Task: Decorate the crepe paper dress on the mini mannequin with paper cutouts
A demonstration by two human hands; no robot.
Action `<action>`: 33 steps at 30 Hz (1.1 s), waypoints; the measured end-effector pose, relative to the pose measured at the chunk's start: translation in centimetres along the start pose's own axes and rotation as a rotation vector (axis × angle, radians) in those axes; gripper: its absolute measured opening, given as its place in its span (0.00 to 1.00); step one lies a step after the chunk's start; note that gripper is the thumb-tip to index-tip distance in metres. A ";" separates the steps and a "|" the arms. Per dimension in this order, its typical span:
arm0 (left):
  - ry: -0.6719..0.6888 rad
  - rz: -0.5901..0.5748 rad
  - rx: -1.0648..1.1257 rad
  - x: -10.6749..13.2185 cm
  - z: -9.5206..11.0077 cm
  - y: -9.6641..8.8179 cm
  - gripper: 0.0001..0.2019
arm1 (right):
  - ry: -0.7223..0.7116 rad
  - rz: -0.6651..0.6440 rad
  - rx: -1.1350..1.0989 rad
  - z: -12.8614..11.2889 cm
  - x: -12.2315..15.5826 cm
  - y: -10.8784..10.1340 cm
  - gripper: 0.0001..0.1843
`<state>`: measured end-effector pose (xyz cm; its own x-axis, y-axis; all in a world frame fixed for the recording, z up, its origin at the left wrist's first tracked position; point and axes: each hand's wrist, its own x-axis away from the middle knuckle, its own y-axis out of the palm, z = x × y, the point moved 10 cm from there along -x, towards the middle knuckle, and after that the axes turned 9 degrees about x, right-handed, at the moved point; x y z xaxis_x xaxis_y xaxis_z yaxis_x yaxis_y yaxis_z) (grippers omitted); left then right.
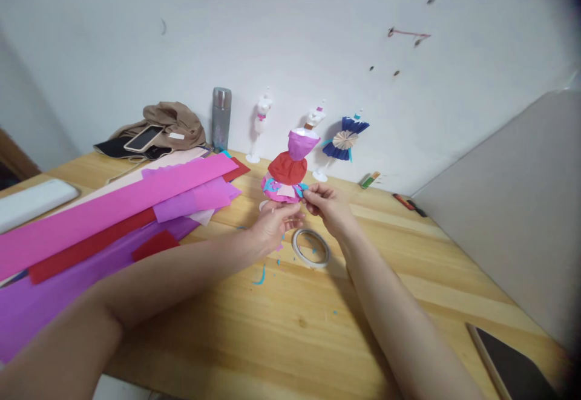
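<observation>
A miniature paper dress point(287, 167) on a small mannequin stands in the middle of the table. It has a purple bodice, a red overskirt and a pink hem trimmed with light blue and pale pink pieces. My left hand point(275, 227) is at the lower front of the skirt, thumb and curled fingers at the hem. At the hem's right side, my right hand point(330, 208) pinches a light blue paper piece point(301, 190) between thumb and fingers. Just below the hands lies a roll of tape point(311, 247), with blue paper scraps point(259, 276) around it.
Crepe paper sheets point(113, 206) in pink, purple and red cover the left side. Behind stand a grey flask point(221, 118), a bare mannequin point(261, 124) and one in a navy paper dress point(345, 140). A phone point(144, 138) rests by brown cloth; a dark device point(511, 363) lies front right.
</observation>
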<state>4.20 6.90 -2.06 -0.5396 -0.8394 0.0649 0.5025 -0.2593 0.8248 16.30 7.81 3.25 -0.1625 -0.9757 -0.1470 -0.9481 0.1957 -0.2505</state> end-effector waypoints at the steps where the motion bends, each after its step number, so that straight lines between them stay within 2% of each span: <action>1: 0.003 -0.003 -0.002 -0.1 -0.1 0.0 0.14 | 0.000 -0.002 0.002 0.0 0.0 0.0 0.24; 9: 0.028 -0.015 -0.011 -0.7 0.0 0.0 0.12 | -0.002 -0.008 0.006 -0.4 0.3 -0.2 0.26; 17: 0.014 -0.020 -0.002 -0.6 0.3 0.3 0.11 | -0.004 -0.006 0.028 -0.6 0.3 -0.6 0.25; 25: -0.025 0.094 -0.013 0.5 -0.6 -0.6 0.09 | 0.001 -0.010 0.030 -1.4 1.4 -1.0 0.21; 29: -0.055 0.020 -0.009 1.5 -1.2 0.7 0.07 | -0.006 -0.078 0.027 -2.6 2.6 -0.4 0.21; 33: -0.085 -0.038 -0.051 2.7 -1.3 1.6 0.07 | 0.050 -0.135 -0.012 -2.7 4.2 0.0 0.21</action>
<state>4.40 3.65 -1.29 -0.6135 -0.7853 0.0830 0.5130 -0.3164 0.7980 14.86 3.47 5.25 -0.0466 -0.9968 -0.0645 -0.9653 0.0616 -0.2537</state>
